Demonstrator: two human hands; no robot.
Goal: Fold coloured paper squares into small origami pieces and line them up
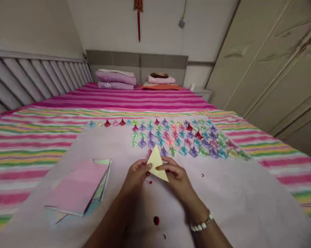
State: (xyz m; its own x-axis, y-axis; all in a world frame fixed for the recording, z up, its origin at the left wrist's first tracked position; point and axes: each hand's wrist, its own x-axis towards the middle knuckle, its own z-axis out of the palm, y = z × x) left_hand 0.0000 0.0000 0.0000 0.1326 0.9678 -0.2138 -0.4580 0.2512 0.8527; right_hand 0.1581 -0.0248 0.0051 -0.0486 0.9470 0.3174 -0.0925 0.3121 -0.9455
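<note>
A pale yellow sheet of folded paper [156, 163], triangular in outline, is held up between both hands. My left hand [137, 172] pinches its left edge between thumb and fingers. On the other side, my right hand [176, 175] grips the paper with the thumb side and fingers, some of them behind it. A beaded bracelet [202, 224] circles my right wrist. Just beyond the hands stand rows of small folded paper shapes [183, 151] in many colours, pointed at the top. To the left lies a stack of coloured paper [78, 186] with a pink sheet uppermost.
A large white sheet [238, 199] covers part of the striped bed [281, 165]. Small red scraps [156, 220] lie on it near my forearms. Folded bedding [116, 80] sits by the headboard [163, 62]. A slatted rail [41, 77] runs along the left, wardrobe doors [263, 65] along the right.
</note>
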